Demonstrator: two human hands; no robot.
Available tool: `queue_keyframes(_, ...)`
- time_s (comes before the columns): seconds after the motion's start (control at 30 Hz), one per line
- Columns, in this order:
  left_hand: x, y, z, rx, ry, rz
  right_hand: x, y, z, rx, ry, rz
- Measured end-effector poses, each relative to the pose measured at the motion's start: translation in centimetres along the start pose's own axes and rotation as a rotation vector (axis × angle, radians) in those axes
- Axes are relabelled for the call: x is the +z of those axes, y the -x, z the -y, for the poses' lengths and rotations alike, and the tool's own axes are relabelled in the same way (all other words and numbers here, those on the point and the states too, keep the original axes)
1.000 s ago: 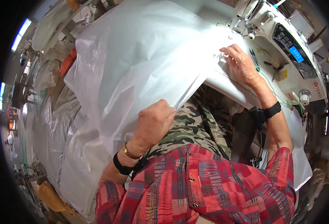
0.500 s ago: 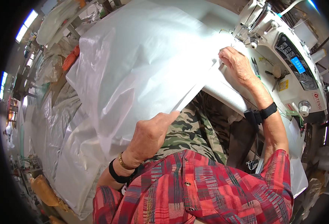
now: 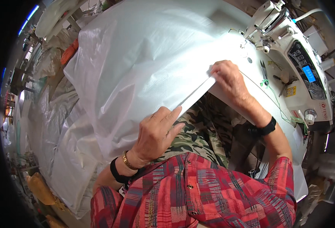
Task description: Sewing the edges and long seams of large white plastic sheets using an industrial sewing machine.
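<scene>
A large white translucent woven plastic sheet point(image 3: 137, 72) spreads before me, its near edge turned over in a narrow folded strip point(image 3: 198, 92). At the strip's upper right end, my right hand point(image 3: 228, 81) is closed on the folded edge. Lower down, the fingers of my left hand point(image 3: 156, 133) lie on the sheet beside the strip's other end. That hand's thumb stands apart, off the sheet. Beyond the right hand is the white sewing machine point(image 3: 308, 74), with its head point(image 3: 264, 28) near the sheet's right side. The sheet's far part runs out of view.
Dark-handled snips point(image 3: 264, 70) and green thread point(image 3: 277, 98) lie on the machine's white table point(image 3: 260, 98). Crumpled clear plastic point(image 3: 59, 125) is heaped at the left, with an orange bundle point(image 3: 69, 52) above it. My camouflage-covered lap point(image 3: 198, 129) is below the strip.
My right hand has moved slightly left and toward me with the sheet's edge. The left thumb has come away from the sheet. The folded strip now shows flatter between my hands.
</scene>
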State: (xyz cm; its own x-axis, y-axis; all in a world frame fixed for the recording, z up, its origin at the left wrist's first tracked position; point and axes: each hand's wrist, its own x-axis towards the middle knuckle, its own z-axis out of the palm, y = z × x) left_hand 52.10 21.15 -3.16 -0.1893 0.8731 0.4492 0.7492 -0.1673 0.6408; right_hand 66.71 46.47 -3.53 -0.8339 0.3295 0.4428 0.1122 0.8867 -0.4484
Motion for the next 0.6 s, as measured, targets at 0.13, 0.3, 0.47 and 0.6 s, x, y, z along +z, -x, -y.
queue_keyframes(0.13,0.5,-0.4,0.3,0.002,-0.092,-0.049,1.4,1.0,6.0,-0.183,-0.134,0.153)
queue_keyframes(0.3,0.5,-1.0,0.1,-0.028,-0.069,-0.072,-0.2,0.2,2.9,-0.185,-0.042,0.242)
queue_keyframes(0.47,0.5,-1.6,0.1,-0.045,-0.042,-0.135,-0.7,-0.4,1.6,-0.234,0.078,0.202)
queue_keyframes(0.6,0.6,-1.9,0.0,-0.054,-0.028,-0.148,0.6,-0.3,5.0,-0.287,0.154,0.202)
